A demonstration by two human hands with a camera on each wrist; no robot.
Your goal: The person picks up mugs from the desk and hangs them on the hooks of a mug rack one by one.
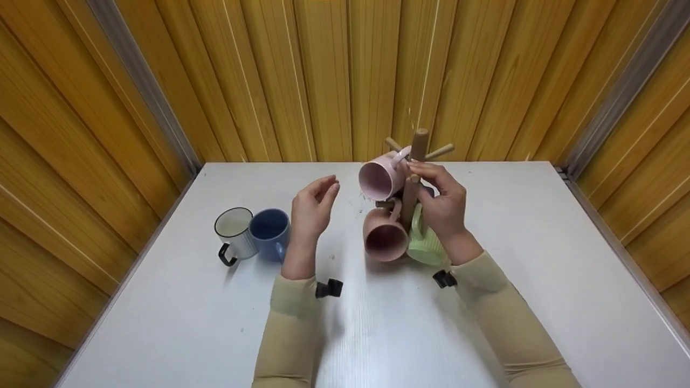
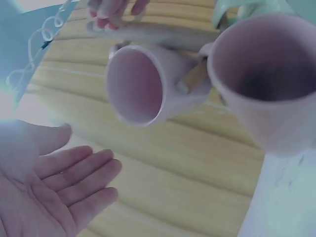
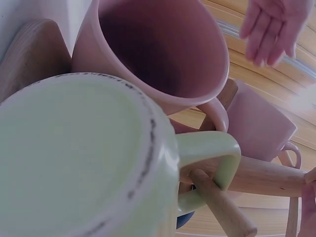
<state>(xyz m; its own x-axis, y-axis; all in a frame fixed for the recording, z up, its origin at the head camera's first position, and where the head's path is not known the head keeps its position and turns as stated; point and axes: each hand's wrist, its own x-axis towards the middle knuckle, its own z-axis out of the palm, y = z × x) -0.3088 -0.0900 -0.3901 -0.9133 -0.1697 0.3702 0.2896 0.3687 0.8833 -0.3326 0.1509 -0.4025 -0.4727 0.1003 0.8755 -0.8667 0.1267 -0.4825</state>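
My left hand (image 1: 311,210) is held above the table, fingers relaxed and holding nothing. In the left wrist view its palm (image 2: 44,192) faces up. My right hand (image 1: 446,202) grips the wooden mug tree (image 1: 420,143) by its post, fingertips close to the pale pink mug's handle. That pale pink mug (image 1: 380,175) hangs from an upper peg, its mouth facing forward. Lower down hang a darker pink mug (image 1: 377,222) and a light green mug (image 1: 427,249), whose handle (image 3: 232,158) loops over a peg in the right wrist view. A dark blue item behind the post is mostly hidden.
On the table's left, a white mug (image 1: 242,245) with black rim and handle stands beside a blue mug (image 1: 268,248), near my left forearm. Wood-panelled walls (image 1: 323,81) close in the white table (image 1: 178,307) at the back and sides.
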